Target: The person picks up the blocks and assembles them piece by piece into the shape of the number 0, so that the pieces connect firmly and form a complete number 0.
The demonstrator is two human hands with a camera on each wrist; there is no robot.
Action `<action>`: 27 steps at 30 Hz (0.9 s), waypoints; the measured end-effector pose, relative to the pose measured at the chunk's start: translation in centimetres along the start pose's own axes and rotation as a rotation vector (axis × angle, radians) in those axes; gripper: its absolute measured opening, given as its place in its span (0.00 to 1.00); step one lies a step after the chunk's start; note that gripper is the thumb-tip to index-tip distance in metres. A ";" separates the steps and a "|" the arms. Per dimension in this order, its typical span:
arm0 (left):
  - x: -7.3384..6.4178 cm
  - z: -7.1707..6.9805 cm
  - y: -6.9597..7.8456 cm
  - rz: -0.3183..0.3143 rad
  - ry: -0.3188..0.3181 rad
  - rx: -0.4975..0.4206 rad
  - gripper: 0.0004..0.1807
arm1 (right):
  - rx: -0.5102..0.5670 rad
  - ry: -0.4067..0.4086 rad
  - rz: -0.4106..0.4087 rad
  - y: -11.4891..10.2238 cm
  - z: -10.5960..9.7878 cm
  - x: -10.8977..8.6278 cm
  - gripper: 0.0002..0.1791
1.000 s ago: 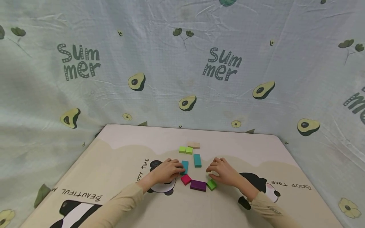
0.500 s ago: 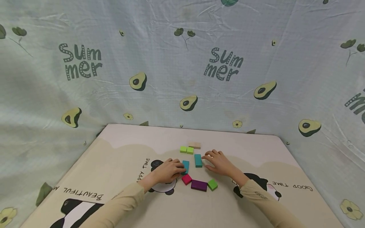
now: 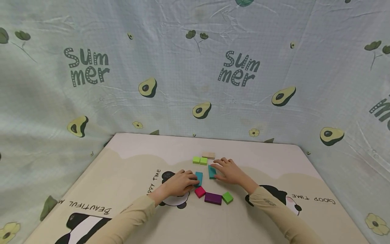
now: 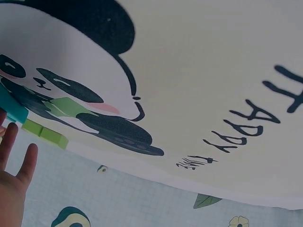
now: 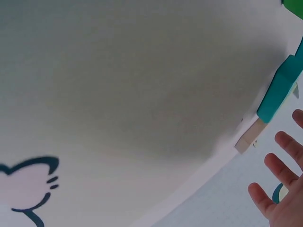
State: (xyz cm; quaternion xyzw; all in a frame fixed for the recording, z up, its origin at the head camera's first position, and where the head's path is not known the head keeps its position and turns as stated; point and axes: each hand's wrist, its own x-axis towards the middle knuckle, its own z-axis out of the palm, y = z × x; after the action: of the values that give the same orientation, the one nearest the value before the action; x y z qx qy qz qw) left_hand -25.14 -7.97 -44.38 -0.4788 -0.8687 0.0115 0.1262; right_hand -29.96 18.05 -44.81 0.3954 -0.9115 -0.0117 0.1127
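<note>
Two teal blocks lie on the table in the head view. My left hand (image 3: 179, 183) holds the left teal block (image 3: 199, 176), its fingers on the block's near-left part. Reaching over the right teal block (image 3: 211, 174) is my right hand (image 3: 230, 172), its fingers spread above the far end and right side; contact is hard to tell. In the right wrist view, a teal block (image 5: 279, 90) shows beyond the extended fingers. Near the left block lies a red block (image 3: 200, 192), then a purple block (image 3: 213, 198) and a green block (image 3: 227, 197).
Behind the teal blocks sit two lime cubes (image 3: 199, 160) side by side and a plain wooden block (image 3: 208, 155). The printed tabletop (image 3: 146, 145) ends at a hanging cloth (image 3: 170, 67) at the back and sides.
My right hand has moved from near the green block, forward and left, to the right teal block. The left hand stays at its teal block, and the blocks keep their places.
</note>
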 end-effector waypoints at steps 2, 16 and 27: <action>0.0 0.0 0.0 -0.001 0.001 0.000 0.13 | -0.014 -0.016 -0.002 0.0 0.2 0.1 0.24; 0.1 0.0 0.1 -0.024 -0.027 0.003 0.14 | -0.063 -0.057 -0.014 0.1 1.0 0.3 0.25; 0.0 0.2 -0.1 -0.018 -0.011 -0.009 0.13 | -0.075 -0.050 -0.037 0.2 1.1 0.4 0.26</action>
State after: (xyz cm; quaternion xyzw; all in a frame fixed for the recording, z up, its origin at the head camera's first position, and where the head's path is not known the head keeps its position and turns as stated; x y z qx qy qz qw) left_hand -25.25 -7.95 -44.55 -0.4713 -0.8738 0.0090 0.1193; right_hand -30.65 17.81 -45.76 0.4072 -0.9055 -0.0579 0.1045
